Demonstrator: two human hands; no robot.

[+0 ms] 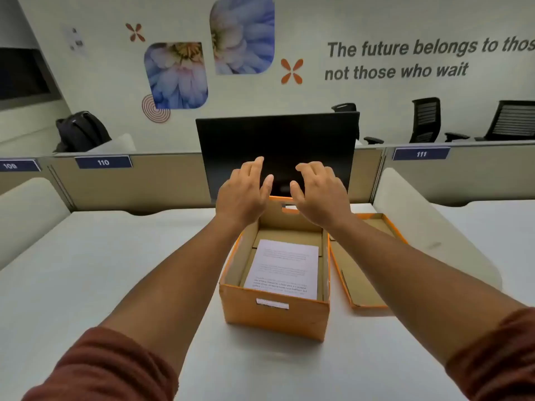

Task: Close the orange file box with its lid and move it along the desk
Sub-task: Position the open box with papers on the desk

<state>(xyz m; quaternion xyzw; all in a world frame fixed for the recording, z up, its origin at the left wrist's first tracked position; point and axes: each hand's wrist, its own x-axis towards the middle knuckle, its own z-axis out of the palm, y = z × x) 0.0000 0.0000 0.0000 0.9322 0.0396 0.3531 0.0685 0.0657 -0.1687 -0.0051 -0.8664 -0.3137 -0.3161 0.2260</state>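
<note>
your orange file box point(275, 314) sits open on the white desk point(101, 270), right in front of you and near the middle of the view. its near wall faces you, with a pale label strip in the handle slot. inside, a stack of printed papers point(285, 267) lies flat on the cardboard floor, leaning toward the right side of the box.

the lid point(359, 273) lies just to the right of the box, inner side up, its orange rim showing around plain brown card. its near left edge is close beside the box wall; whether the two touch cannot be told.

your left hand point(241, 195) and your right hand point(320, 192) are both raised over the far end of the box, palms down, fingers spread and gently curled. both are wide open and hold nothing; neither touches the box or the lid. your forearms reach forward over the desk on either side of the box, with rust-coloured sleeves pushed up near the elbows.

behind your hands stands a dark monitor point(278, 146), screen off, at the back of the desk against the beige partition point(144, 180). a number plate reading 110 is fixed to the partition on the left
</note>
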